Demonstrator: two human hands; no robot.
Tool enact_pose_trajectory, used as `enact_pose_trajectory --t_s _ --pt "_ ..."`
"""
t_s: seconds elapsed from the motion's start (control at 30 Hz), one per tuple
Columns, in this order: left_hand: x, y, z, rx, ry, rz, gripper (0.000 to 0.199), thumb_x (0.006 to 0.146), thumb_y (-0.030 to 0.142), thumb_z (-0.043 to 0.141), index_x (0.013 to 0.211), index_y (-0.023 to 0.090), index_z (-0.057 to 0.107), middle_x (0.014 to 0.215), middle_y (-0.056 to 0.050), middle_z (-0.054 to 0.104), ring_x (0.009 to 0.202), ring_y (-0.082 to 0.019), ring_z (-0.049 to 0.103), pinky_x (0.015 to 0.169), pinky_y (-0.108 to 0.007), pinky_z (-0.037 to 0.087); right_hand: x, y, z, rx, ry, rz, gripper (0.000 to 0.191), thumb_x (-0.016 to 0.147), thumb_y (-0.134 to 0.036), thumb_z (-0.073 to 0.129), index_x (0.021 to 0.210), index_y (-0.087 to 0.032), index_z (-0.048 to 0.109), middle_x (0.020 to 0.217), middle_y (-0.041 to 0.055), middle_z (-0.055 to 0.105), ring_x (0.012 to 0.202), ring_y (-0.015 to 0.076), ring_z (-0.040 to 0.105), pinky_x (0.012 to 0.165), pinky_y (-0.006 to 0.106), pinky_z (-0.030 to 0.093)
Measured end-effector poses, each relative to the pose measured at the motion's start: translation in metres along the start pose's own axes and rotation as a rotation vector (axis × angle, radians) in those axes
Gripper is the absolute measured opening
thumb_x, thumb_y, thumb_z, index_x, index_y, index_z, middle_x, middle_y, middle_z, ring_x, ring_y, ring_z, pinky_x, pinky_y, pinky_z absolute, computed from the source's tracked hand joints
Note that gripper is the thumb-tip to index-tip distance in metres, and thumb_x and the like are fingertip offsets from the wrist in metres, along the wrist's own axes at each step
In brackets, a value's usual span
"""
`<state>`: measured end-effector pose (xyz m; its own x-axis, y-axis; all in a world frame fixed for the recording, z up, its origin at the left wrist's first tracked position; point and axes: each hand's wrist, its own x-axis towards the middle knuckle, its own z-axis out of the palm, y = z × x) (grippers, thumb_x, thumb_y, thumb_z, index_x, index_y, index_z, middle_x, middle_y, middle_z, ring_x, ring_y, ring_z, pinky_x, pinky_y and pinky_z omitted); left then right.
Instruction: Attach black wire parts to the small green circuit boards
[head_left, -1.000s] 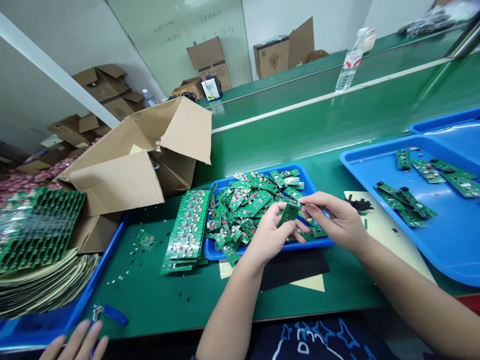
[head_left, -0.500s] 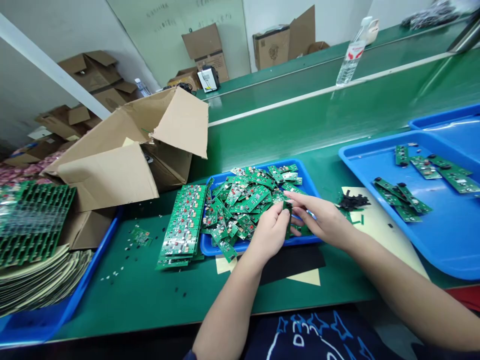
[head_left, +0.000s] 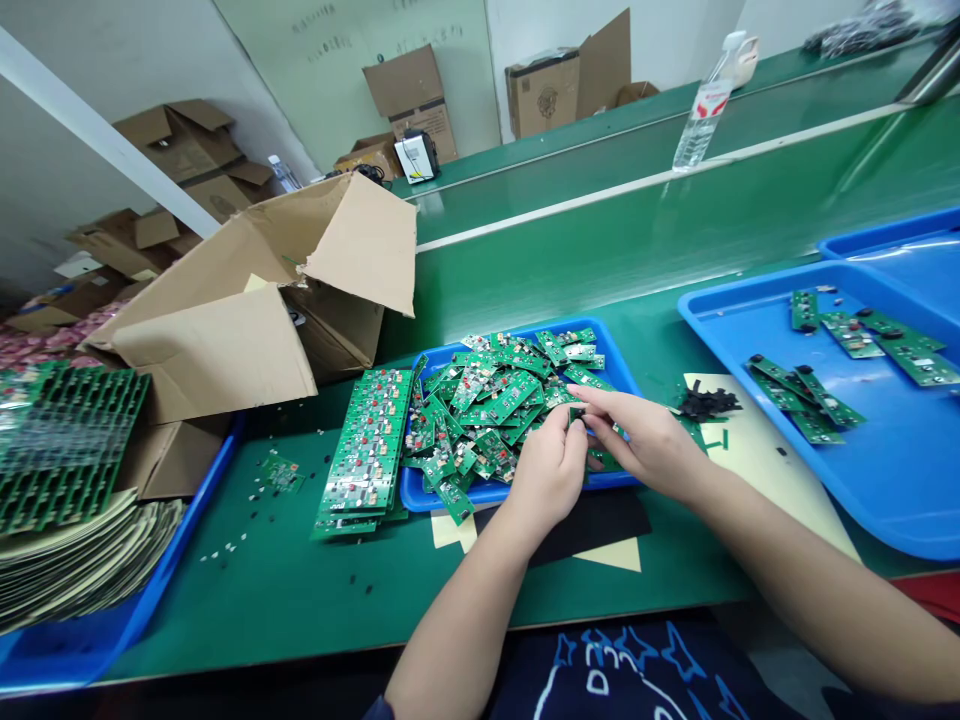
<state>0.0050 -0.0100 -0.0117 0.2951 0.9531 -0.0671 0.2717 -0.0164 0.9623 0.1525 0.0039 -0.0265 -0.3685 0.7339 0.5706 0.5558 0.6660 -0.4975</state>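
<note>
A clear bottle (head_left: 706, 112) stands near an open cardboard box (head_left: 546, 98).

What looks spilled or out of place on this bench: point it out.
Loose white bits and black bits lie scattered across the green bench top, left and in front of the stacked panels, like unswept debris. One small board juts over the front rim of the heaped blue tray, while most lie inside.
</note>
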Motion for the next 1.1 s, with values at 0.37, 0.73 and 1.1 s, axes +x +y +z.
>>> enact_pose_trajectory --t_s 0.37,0.73,1.1 --pt "-0.0011 -0.0028 0.0056 0.089 0.113 0.039 0.022 0.092 0.03 0.035 0.087 0.023 0.056 0.065 0.0 0.063 0.058 -0.019 0.063 0.061 -0.028 0.043 -0.0001 -0.0032 0.0008 -0.051 0.029 -0.004 0.036 0.093 -0.021 0.039 0.126 -0.019 0.052 0.087 0.0084 0.069 0.076 0.02 0.065 0.072 0.034 0.054" --pt "-0.0018 0.0014 0.0033 -0.043 0.166 0.046 0.03 0.094 0.038 0.034 0.097 0.021 0.058 0.07 -0.001 0.063 0.053 -0.015 0.06 0.053 -0.025 0.045 0.0024 -0.0031 -0.0049 0.073 0.033 0.197 0.044 0.09 -0.031 0.046 0.132 -0.017 0.044 0.104 0.0132 0.063 0.067 0.0177 0.065 0.067 0.034 0.056" --pt "0.0033 0.0051 0.0037 -0.326 0.073 0.043 0.048 0.09 0.052 0.038 0.108 0.012 0.058 0.069 -0.004 0.067 0.051 -0.012 0.06 0.051 -0.023 0.048 0.0033 0.0012 -0.0083 0.117 0.146 0.081 0.016 0.09 -0.02 0.048 0.099 -0.019 0.061 0.088 0.0072 0.07 0.078 0.0182 0.068 0.071 0.03 0.055"
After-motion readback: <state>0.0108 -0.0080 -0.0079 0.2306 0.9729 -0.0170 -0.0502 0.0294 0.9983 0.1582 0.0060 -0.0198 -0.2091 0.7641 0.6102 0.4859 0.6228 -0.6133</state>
